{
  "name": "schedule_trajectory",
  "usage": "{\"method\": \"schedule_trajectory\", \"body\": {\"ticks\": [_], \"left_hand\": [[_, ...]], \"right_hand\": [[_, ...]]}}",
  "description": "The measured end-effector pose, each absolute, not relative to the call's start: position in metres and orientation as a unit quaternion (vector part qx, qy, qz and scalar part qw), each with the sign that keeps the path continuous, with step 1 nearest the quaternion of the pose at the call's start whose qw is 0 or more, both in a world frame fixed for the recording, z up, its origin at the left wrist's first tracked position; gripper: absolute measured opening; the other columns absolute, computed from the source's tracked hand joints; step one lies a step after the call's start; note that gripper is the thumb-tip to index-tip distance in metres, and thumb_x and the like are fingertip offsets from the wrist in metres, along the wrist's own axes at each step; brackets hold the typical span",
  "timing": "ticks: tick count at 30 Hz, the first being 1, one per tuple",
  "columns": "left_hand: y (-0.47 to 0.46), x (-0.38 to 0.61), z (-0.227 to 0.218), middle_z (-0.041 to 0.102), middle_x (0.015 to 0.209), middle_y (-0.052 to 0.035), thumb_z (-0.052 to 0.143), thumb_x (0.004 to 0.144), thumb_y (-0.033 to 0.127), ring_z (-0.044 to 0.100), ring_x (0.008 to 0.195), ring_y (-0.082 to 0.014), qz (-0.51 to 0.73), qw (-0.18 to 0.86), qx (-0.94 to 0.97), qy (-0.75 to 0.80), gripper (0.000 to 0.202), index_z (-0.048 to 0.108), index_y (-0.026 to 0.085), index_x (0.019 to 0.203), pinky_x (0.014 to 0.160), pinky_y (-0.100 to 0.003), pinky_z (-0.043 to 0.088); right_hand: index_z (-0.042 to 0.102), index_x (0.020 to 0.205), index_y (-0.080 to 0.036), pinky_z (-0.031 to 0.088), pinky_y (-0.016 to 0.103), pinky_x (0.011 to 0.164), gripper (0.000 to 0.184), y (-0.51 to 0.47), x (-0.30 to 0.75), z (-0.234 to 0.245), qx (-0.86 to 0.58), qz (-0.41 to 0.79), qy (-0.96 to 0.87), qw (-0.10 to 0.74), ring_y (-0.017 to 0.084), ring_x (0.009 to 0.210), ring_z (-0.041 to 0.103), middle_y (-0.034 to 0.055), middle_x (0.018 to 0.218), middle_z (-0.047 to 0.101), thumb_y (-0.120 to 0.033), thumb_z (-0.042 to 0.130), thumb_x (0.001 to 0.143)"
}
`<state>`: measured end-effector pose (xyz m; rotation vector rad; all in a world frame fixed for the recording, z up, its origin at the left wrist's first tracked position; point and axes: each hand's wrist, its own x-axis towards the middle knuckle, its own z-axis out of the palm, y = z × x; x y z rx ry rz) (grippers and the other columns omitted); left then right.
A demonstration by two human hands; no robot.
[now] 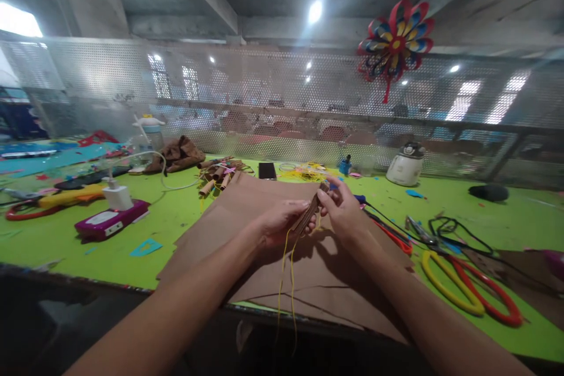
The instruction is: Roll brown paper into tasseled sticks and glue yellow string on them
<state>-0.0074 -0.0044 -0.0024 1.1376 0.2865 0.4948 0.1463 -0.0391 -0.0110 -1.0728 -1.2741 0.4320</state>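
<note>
The person's left hand (286, 220) held a small brown piece (309, 215) over the middle of the stacked brown sheets (259, 217), its fingers curled round the underside and the thumb laid along the near side. The right hand (341, 208) pinched the upper end of the same piece between thumb and fingers, so neither hand stood wide. The piece sat tilted, its upper end leaning away and to the right, clear of the sheets beneath. Two strands of yellow cord (292, 270) hung from its lower end, dropping past the table's edge, untouched along their loose length.

The step in hand looked like folding or rolling the brown piece with the cord inside it, though the fingers covered so much that its exact form could not be told. By that reading, the next move called for a steady left grip while the right fingertips pressed the upper end snug, without tugging the cord loose. Brown tubes (220, 176) with yellow cord lay beyond the sheets, to the left, on the green table (176, 205). Scissors (460, 279) with yellow and red handles lay to the right, well apart from both hands.
</note>
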Motion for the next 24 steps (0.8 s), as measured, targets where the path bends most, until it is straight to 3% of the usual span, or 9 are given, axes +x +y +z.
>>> {"method": "schedule_trajectory", "body": {"ticks": [12, 24], "left_hand": [[-0.0095, -0.0058, 0.0008, 0.061, 0.076, -0.0068, 0.055, 0.084, 0.025, 0.053, 0.065, -0.01, 0.243, 0.805, 0.525, 0.129, 0.02, 0.064, 0.01, 0.093, 0.063, -0.023, 0.039], [-0.0029, -0.0053, -0.0085, 0.059, 0.072, -0.0055, 0.054, 0.085, 0.028, 0.054, 0.063, -0.0105, 0.262, 0.787, 0.544, 0.123, 0.02, 0.063, 0.01, 0.086, 0.063, -0.023, 0.04]], "right_hand": [[0.046, 0.119, -0.018, 0.045, 0.027, 0.05, 0.046, -0.0447, 0.144, -0.0044, -0.453, 0.228, -0.55, 0.664, 0.011, 0.051, 0.049, -0.0025, 0.068, 0.051, -0.039, 0.055, 0.079], [0.043, 0.124, -0.017, 0.045, 0.028, 0.056, 0.055, -0.0401, 0.1457, -0.0111, -0.436, 0.237, -0.576, 0.649, 0.014, 0.062, 0.053, -0.0005, 0.075, 0.058, -0.019, 0.055, 0.07]]}}
